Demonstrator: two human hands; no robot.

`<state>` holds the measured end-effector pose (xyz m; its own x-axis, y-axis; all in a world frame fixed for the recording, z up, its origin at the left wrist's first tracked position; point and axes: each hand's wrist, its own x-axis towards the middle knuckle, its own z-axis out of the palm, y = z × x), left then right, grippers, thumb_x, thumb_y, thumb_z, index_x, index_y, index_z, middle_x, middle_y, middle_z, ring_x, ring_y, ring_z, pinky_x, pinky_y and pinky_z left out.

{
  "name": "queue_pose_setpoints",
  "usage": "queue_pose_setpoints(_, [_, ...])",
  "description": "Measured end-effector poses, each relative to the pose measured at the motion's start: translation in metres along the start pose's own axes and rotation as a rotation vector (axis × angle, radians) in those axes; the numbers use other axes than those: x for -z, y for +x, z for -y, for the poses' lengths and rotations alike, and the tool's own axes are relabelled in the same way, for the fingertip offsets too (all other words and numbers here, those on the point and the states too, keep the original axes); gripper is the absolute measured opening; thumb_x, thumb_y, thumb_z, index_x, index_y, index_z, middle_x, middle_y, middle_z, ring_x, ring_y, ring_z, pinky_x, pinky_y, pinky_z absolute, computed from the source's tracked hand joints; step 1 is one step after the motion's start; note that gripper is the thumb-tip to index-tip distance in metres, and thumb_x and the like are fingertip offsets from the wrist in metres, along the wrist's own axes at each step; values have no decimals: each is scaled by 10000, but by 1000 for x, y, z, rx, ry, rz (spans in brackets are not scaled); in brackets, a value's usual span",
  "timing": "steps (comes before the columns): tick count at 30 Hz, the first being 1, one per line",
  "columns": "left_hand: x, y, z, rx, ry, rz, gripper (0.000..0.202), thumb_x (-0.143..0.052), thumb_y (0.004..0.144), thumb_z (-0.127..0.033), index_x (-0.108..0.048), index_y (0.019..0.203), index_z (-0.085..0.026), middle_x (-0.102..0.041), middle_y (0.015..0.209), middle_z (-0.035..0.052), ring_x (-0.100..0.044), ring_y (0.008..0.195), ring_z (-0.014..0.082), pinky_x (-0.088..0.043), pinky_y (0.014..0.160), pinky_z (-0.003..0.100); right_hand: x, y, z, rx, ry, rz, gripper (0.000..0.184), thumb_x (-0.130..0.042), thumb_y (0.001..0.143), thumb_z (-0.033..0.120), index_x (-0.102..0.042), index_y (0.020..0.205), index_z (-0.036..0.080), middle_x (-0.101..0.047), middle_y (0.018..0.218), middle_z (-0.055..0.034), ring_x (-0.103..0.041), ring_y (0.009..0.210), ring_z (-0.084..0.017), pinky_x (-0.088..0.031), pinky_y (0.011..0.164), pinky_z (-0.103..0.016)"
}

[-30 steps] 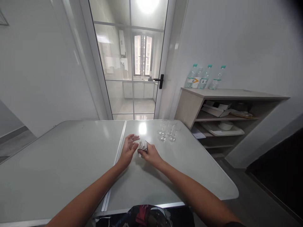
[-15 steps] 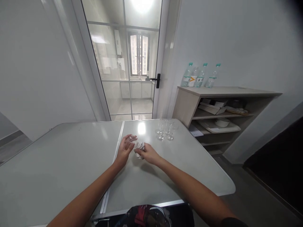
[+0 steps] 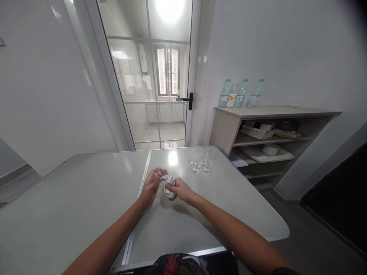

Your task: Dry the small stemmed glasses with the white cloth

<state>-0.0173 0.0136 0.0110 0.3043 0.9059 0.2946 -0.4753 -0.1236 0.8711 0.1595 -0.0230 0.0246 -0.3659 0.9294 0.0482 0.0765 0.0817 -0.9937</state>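
Tilted in my left hand [image 3: 150,185] is a small clear stemmed glass [image 3: 160,174], its bowl between my fingers. My right hand [image 3: 180,190] is closed around a crumpled white cloth [image 3: 170,187], pressed against the glass's stem and foot end, which the cloth partly hides. Both hands are above the table, close together. Several more clear stemmed glasses [image 3: 201,160] stand upright in a cluster beyond my right hand, near the far edge.
The pale table [image 3: 94,198] has a seam running lengthwise away from me. Past its far edge is a glass door [image 3: 160,126] with a black handle. At right, several plastic bottles [image 3: 241,94] stand on a shelf unit [image 3: 286,110] holding boxes and a bowl.
The cloth in my right hand has turned and shifted slightly on the glass. My left hand keeps its hold. The view has tilted up a little.
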Motion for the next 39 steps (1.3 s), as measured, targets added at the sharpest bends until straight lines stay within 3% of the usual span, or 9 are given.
queue_pose_setpoints(5, [3,1,-2,21,-30,48,520,-781,816,-488,-635,1223,-199,-660,1282,152,-632,1190,308,-464,1028,453,4,0,2,-166,376,200,570,-690,771,728,-525,871,192,-595,683,12,-595,536,-162,-501,567,-320])
queue_pose_setpoints(11, [5,3,1,-37,111,23,555,-811,801,-420,-583,1262,-212,-656,1304,157,-609,1237,316,-487,1001,442,-4,-3,-6,104,-434,-216,180,-646,897,331,-553,964,193,-654,820,-37,-587,713,-181,-415,674,-281])
queue_pose_setpoints(14, [3,2,3,-79,188,-22,532,-785,831,-402,-551,1274,-222,-654,1313,149,-604,1250,302,-478,1022,437,-7,-3,-8,127,-678,-299,148,-607,901,224,-541,1028,190,-665,876,-61,-582,735,-186,-367,669,-274])
queue_pose_setpoints(17, [3,1,6,-48,181,-53,505,-760,854,-416,-546,1265,-213,-662,1303,151,-628,1215,290,-472,1023,432,-7,-1,-9,111,-477,-240,168,-642,900,313,-549,974,193,-652,814,-39,-581,712,-179,-390,670,-273])
queue_pose_setpoints(23, [2,2,6,-37,165,-63,469,-725,864,-491,-599,1193,-181,-703,1213,147,-674,1082,266,-477,982,413,-2,1,-5,-152,382,141,556,-711,754,710,-513,836,198,-589,646,21,-579,518,-155,-478,549,-300])
queue_pose_setpoints(26, [1,1,2,-58,192,-47,482,-736,855,-485,-592,1212,-194,-702,1207,138,-669,1081,267,-476,981,415,-2,1,-6,-137,373,153,563,-720,747,712,-533,834,188,-599,656,13,-583,537,-154,-486,567,-305])
queue_pose_setpoints(33, [-5,-4,-3,-233,392,-9,503,-761,858,-359,-523,1284,-236,-651,1244,131,-614,1169,272,-466,983,408,-3,1,-14,198,-271,-180,241,-675,871,395,-567,970,203,-617,755,22,-538,685,-152,-399,657,-270])
queue_pose_setpoints(36, [-5,-4,-6,-197,342,5,490,-741,872,-392,-528,1282,-230,-653,1250,140,-619,1167,277,-470,990,424,-4,0,-13,166,-178,-154,284,-688,860,444,-566,932,198,-612,737,17,-538,671,-152,-405,659,-276])
queue_pose_setpoints(39, [-2,-2,-10,-140,249,48,506,-730,865,-469,-564,1264,-207,-682,1219,154,-643,1124,291,-477,985,441,-7,-3,-6,5,189,54,442,-673,835,614,-552,870,190,-607,706,0,-571,612,-164,-455,629,-306])
